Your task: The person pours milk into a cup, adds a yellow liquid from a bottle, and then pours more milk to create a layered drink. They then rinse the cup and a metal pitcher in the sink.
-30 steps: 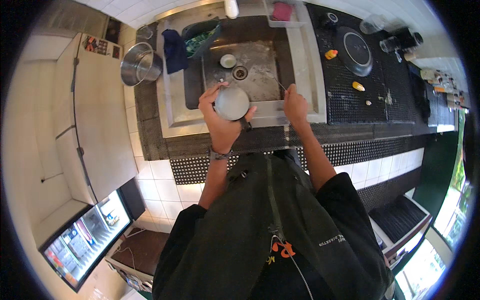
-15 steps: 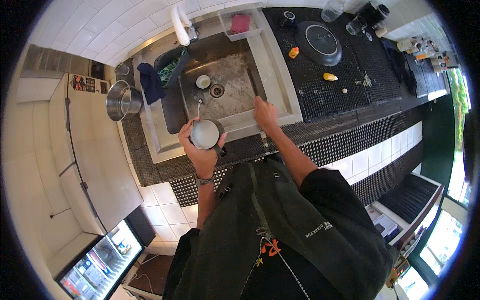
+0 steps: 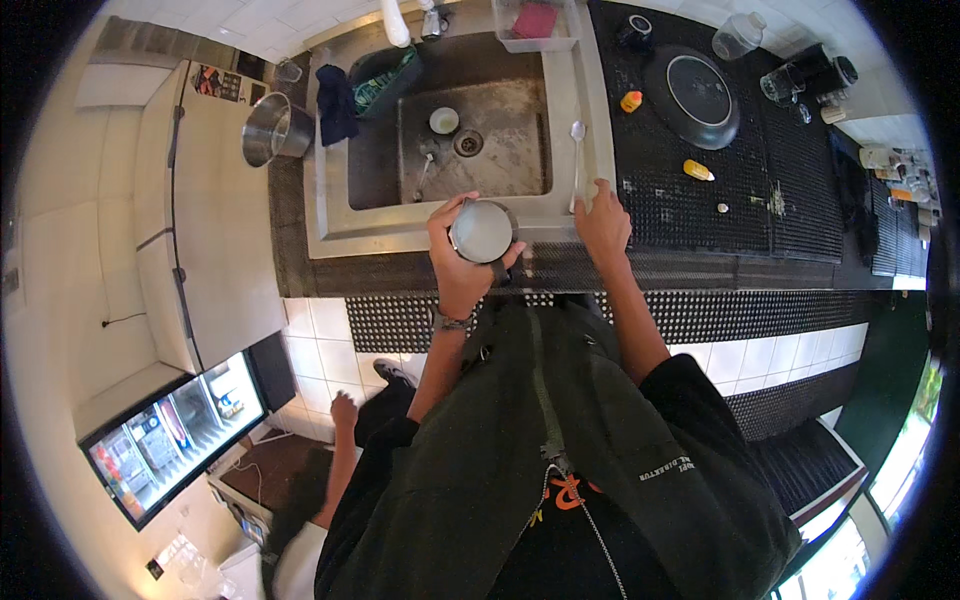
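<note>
My left hand [image 3: 462, 262] is wrapped round a metal jug [image 3: 482, 232] with a side handle, in front of the sink's near edge. The jug's round face looks pale grey; whether anything is in it I cannot tell. A long-handled spoon [image 3: 577, 160] lies on the sink's right ledge, its bowl pointing away from me. Close beside the handle's near end is my right hand [image 3: 604, 228], fingers apart and seemingly holding nothing. Inside the sink [image 3: 375, 190] are a small white cup [image 3: 443, 121] and another spoon [image 3: 425, 172], left of the drain.
A dark green tub [image 3: 390, 85] and a dark cloth [image 3: 336, 105] sit at the sink's left. An upturned dark pan [image 3: 698, 100] and small yellow bottles [image 3: 698, 170] stand on the right-hand mat. Behind me, at lower left, another person's arm [image 3: 342, 460] shows.
The view has shifted, so the sink sits higher. The spoon now shows on the right ledge, and my right hand's fingers have loosened. Another person has appeared at lower left.
</note>
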The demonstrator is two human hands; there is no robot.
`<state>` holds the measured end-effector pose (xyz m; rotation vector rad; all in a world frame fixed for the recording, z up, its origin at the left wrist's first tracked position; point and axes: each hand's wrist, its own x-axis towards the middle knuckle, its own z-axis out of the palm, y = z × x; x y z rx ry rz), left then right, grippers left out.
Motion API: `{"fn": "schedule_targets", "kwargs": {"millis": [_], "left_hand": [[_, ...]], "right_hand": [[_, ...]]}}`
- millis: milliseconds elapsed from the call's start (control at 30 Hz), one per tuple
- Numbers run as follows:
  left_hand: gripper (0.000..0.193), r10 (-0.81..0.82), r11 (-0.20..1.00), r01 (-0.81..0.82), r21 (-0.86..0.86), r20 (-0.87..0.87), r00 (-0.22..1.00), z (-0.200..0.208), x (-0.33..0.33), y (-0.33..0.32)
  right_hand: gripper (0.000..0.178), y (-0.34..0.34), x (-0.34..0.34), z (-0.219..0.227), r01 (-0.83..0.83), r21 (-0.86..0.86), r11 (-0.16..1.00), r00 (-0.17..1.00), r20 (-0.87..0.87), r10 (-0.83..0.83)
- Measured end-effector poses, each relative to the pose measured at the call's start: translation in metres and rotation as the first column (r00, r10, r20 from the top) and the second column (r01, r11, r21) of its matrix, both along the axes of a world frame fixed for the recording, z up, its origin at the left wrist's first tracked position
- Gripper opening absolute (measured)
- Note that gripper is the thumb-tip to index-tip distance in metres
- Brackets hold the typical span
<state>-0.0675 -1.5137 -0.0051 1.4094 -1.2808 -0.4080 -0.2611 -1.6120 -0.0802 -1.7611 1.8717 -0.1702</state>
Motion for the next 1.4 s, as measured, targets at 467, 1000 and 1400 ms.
{"fn": "schedule_targets", "kwargs": {"millis": [467,1000,1400], "left_hand": [[0.093,-0.197,0.965,0.214,0.151,-0.118,0.973,-0.089,-0.149,0.015],[0.082,-0.434,0.853,0.455,0.257,-0.136,0.891,-0.094,-0.204,-0.071],[0.082,-0.445,0.848,0.462,0.259,-0.127,0.887,-0.126,-0.218,-0.103]], "right_hand": [[0.063,0.066,-0.099,-0.004,-0.348,-0.397,0.849,0.652,0.549,0.523],[0.071,0.018,-0.163,-0.019,-0.082,-0.378,0.922,0.792,0.537,0.290],[0.072,-0.009,-0.173,-0.043,-0.041,-0.366,0.930,0.783,0.566,0.257]]}}
